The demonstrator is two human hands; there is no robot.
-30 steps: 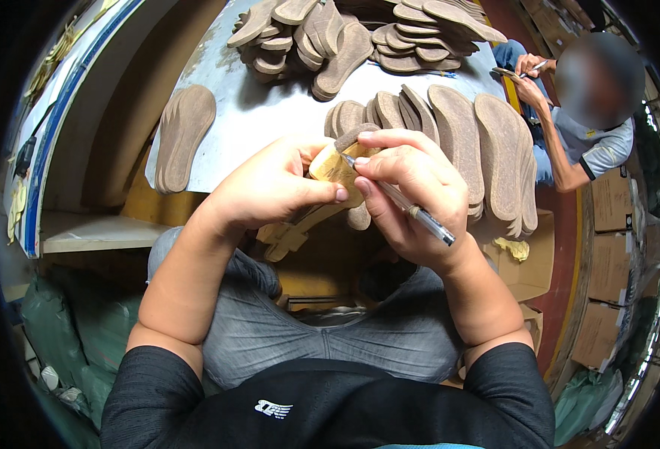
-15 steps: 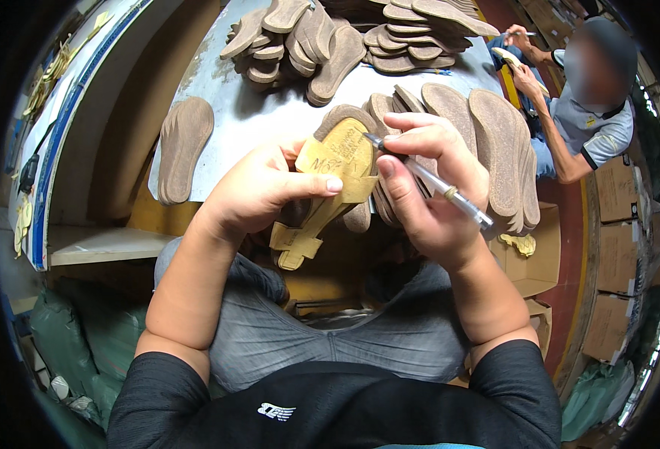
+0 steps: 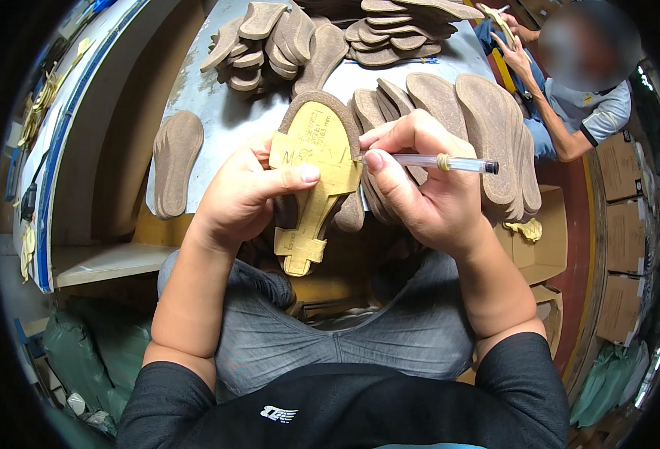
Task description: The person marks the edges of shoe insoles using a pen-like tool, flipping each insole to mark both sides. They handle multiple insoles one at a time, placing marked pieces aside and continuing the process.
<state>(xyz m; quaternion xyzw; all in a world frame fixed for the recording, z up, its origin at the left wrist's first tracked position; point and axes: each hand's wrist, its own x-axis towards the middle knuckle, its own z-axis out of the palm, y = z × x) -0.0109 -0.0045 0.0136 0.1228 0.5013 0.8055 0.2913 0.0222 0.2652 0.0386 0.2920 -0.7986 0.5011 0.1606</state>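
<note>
My left hand (image 3: 244, 191) grips a brown shoe insole (image 3: 298, 112) together with a yellow template (image 3: 311, 183) laid over its face, the thumb pressing on the template. The template has side tabs, a narrow lower end and handwritten marks. Between the thumb and fingers of my right hand (image 3: 431, 179) is a clear-barrelled pen (image 3: 449, 162) with a dark end. Its tip meets the right edge of the template beside the insole, and the barrel points right, nearly level. Part of the insole is hidden under the template and my left fingers.
Stacked brown insoles (image 3: 487, 142) lie just right of my hands, with more piles (image 3: 270, 45) at the back of the table (image 3: 210, 97). Another insole stack (image 3: 176, 165) lies at the left. A co-worker (image 3: 576, 112) sits at far right. A cardboard box (image 3: 547, 232) stands below.
The template and insole have turned more upright and shifted slightly left. The pen has swung toward level, its tip moving from the template's upper part down to its right edge.
</note>
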